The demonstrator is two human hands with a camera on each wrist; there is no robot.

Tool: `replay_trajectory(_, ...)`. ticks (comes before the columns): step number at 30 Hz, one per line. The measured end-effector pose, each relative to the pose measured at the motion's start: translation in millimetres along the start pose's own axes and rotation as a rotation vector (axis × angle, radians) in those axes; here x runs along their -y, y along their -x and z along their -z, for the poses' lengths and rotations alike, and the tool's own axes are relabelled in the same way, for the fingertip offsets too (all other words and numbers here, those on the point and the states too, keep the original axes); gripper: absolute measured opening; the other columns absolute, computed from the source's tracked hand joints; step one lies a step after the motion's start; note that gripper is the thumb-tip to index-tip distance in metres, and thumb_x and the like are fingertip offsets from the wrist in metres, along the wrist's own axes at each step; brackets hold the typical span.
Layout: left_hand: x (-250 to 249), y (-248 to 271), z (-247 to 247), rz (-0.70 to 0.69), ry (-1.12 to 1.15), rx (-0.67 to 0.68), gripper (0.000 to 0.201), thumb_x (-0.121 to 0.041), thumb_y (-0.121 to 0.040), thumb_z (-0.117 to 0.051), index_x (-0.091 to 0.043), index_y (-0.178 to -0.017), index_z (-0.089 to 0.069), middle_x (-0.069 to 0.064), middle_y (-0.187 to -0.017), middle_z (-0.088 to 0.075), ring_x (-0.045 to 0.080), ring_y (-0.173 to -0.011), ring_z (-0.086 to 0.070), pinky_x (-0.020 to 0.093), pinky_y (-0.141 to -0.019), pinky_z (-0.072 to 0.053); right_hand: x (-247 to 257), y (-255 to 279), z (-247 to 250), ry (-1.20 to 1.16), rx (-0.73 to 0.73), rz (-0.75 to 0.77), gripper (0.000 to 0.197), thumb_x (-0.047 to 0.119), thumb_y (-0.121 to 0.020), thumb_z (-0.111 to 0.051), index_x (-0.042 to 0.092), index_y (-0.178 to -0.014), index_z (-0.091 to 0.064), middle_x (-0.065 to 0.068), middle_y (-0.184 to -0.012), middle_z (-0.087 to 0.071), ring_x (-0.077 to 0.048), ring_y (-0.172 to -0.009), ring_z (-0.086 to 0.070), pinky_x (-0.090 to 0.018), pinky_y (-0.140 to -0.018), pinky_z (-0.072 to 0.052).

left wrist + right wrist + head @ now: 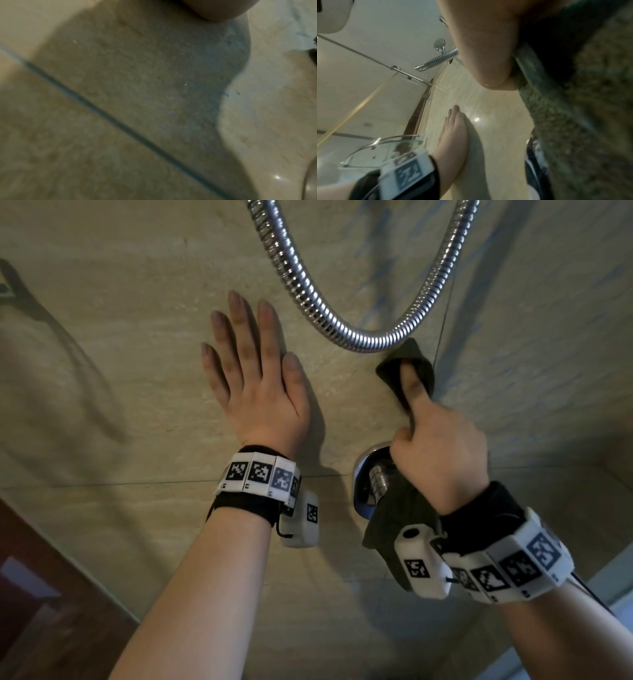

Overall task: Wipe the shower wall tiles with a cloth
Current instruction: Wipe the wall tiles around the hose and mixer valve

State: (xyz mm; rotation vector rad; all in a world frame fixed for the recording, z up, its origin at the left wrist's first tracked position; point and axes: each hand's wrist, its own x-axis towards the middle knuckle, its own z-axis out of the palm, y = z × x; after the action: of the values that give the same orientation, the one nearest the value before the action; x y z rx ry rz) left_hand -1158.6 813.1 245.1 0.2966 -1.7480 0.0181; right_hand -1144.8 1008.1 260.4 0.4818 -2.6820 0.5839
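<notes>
Dark green terry cloth [400, 522] hangs nearest, draped from the right hand [442, 453] down past the wrist at about 5 o'clock in the head view; the same cloth fills the right side of the right wrist view. That hand's lower fingers are curled round the cloth, while one finger points straight up toward 12 o'clock, pressing a fold of the cloth against the beige wall tiles [137, 371] just beneath the bottom of the metal shower hose [370, 342]. Just under the hand, at 6 o'clock from it, a chrome fitting [371, 477] stands out of the wall. At 9 o'clock from the right hand, the left hand [255, 378] lies flat on the tiles, fingers straight and slightly spread, holding nothing. Farther up, the hose loops toward 12 o'clock. A glass corner shelf [385, 147] shows in the right wrist view.
</notes>
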Motion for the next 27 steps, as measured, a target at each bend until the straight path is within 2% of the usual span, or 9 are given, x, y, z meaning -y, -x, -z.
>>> replay_trajectory(4, 1, 0, 0, 0.006, 0.013, 0.004, 0.054, -0.032, -0.102, -0.021, -0.006, -0.149, -0.029, 0.022, -0.153, -0.031, 0.034, -0.141, -0.015, 0.041, -0.118, 0.003, -3, -9, 13, -0.062, -0.090, -0.023, 0.083, 0.015, -0.086, -0.048, 0.040, -0.149, -0.001, -0.014, -0.104, -0.058, -0.035, -0.093, -0.057, -0.036, -0.072, -0.040)
replay_trajectory(8, 0, 0, 2, -0.005, 0.041, 0.001, 0.053, -0.032, -0.102, -0.025, -0.007, -0.148, -0.024, 0.023, -0.152, -0.031, 0.034, -0.140, -0.014, 0.042, -0.117, 0.003, 12, -4, 3, -0.070, -0.025, 0.052, 0.082, 0.015, -0.086, -0.049, 0.038, -0.150, -0.002, -0.013, -0.097, -0.060, -0.035, -0.089, -0.059, -0.041, -0.076, -0.049)
replay_trajectory(12, 2, -9, 5, -0.052, 0.094, -0.075, 0.053, -0.026, -0.097, -0.045, -0.011, -0.142, -0.022, 0.022, -0.148, -0.036, 0.033, -0.137, -0.020, 0.037, -0.117, -0.002, 16, 7, -10, -0.012, 0.026, 0.120, 0.080, 0.018, -0.087, -0.049, 0.040, -0.149, -0.004, -0.007, -0.089, -0.055, -0.029, -0.084, -0.059, -0.037, -0.070, -0.049)
replay_trajectory(14, 2, -21, 7, -0.074, 0.103, -0.092, 0.053, -0.025, -0.099, -0.043, -0.009, -0.145, -0.022, 0.023, -0.149, -0.036, 0.033, -0.138, -0.021, 0.034, -0.118, -0.001, 19, 11, -15, 0.032, 0.066, 0.135, 0.078, 0.019, -0.088, -0.047, 0.041, -0.149, -0.003, -0.004, -0.087, -0.049, -0.027, -0.084, -0.058, -0.035, -0.068, -0.046)
replay_trajectory(17, 0, -31, 8, -0.073, 0.102, -0.037, 0.052, -0.025, -0.102, -0.033, -0.002, -0.149, -0.026, 0.021, -0.153, -0.031, 0.031, -0.142, -0.017, 0.032, -0.118, 0.007, 28, 11, -20, 0.081, 0.094, 0.189, 0.077, 0.020, -0.088, -0.046, 0.042, -0.149, -0.004, 0.000, -0.086, -0.045, -0.025, -0.083, -0.058, -0.033, -0.067, -0.045)
replay_trajectory(21, 2, -29, 6, -0.074, 0.087, -0.013, 0.053, -0.023, -0.101, -0.034, -0.001, -0.149, -0.026, 0.019, -0.154, -0.030, 0.030, -0.142, -0.016, 0.034, -0.118, 0.007, 35, 4, -20, 0.099, 0.038, 0.240, 0.074, 0.021, -0.089, -0.044, 0.043, -0.148, -0.006, 0.000, -0.088, -0.047, -0.022, -0.080, -0.057, -0.030, -0.063, -0.042)
replay_trajectory(23, 3, -30, 6, -0.075, 0.089, -0.003, 0.054, -0.024, -0.101, -0.033, -0.001, -0.149, -0.025, 0.020, -0.154, -0.029, 0.030, -0.142, -0.015, 0.035, -0.117, 0.006, 33, -2, -12, 0.062, -0.008, 0.217, 0.074, 0.021, -0.088, -0.045, 0.044, -0.148, -0.008, -0.005, -0.093, -0.057, -0.024, -0.079, -0.057, -0.032, -0.066, -0.045)
replay_trajectory(25, 2, -30, 6, -0.075, 0.088, -0.008, 0.054, -0.024, -0.101, -0.033, 0.000, -0.148, -0.024, 0.021, -0.154, -0.029, 0.030, -0.141, -0.015, 0.036, -0.117, 0.005, 28, -7, -2, 0.020, -0.041, 0.148, 0.076, 0.020, -0.087, -0.046, 0.044, -0.148, -0.008, -0.010, -0.095, -0.060, -0.031, -0.084, -0.060, -0.034, -0.068, -0.045)
replay_trajectory(27, 2, -30, 6, -0.078, 0.084, -0.016, 0.054, -0.023, -0.100, -0.033, 0.000, -0.148, -0.024, 0.021, -0.153, -0.030, 0.031, -0.141, -0.016, 0.037, -0.117, 0.004, 25, -6, 1, 0.018, -0.051, 0.078, 0.078, 0.018, -0.085, -0.045, 0.041, -0.149, -0.005, -0.007, -0.081, -0.053, -0.033, -0.082, -0.059, -0.034, -0.065, -0.043)
